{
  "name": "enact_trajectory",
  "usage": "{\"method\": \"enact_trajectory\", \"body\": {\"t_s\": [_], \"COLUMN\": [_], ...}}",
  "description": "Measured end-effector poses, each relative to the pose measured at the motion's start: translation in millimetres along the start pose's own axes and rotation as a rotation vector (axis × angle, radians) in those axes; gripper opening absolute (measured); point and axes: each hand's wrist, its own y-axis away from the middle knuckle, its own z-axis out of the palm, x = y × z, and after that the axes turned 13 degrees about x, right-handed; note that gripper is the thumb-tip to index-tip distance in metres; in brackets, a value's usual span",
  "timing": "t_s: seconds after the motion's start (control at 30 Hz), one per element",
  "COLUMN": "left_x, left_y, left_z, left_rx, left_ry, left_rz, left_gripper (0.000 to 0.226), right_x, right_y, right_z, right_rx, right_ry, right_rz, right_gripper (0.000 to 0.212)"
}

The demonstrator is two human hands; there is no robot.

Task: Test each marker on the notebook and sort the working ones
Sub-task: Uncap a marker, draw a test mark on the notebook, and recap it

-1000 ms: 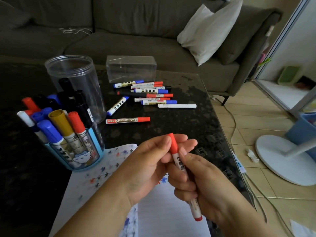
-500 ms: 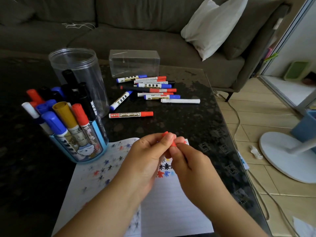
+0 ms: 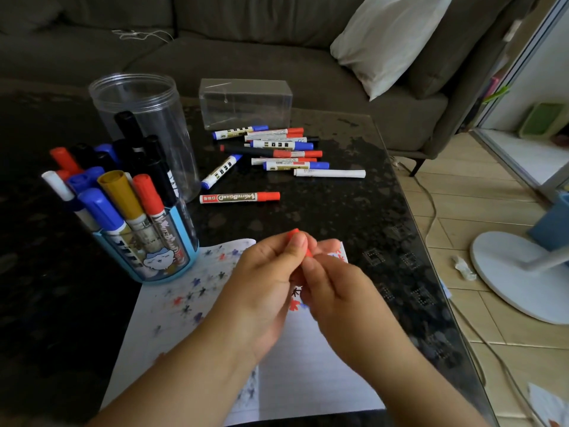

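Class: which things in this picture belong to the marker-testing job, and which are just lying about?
Job: red marker in both hands, left hand, right hand, notebook, marker cup, loose markers.
Lying about: pillow, sofa, fan base.

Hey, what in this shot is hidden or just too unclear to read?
All in the head view:
- Red marker: only its cap end shows; the left hand and right hand cover the barrel.
- Notebook: near edge cut off; middle hidden by the arms.
- Lying markers: small label print unreadable.
- Clear jar: lower part hidden behind the blue holder.
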Motion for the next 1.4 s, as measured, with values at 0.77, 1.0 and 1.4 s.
{"method": "enact_trajectory", "body": {"t_s": [0.77, 1.0, 1.4], "left_x": [-4.7, -9.1, 11.8], "left_y": [2.5, -2.0, 3.2], "left_z": [-12.1, -11.2, -29.0], "left_rx": [-0.031, 0.044, -0.47], "left_ry": [-0.09, -0.123, -0.11], "left_rz": [0.079, 0.103, -0.048], "left_gripper": [0.025, 0.029, 0.029], "right_x": [2.8, 22.0, -3.0], "right_y": [5.4, -0.3, 3.9], "right_z": [-0.4, 12.4, -14.1], "right_rx": [-0.07, 0.15, -0.554], "right_ry": [-0.048, 0.435, -0.99], "right_rz": [-0.06, -0.411, 0.559], "right_gripper": [0.03, 0.044, 0.032]}}
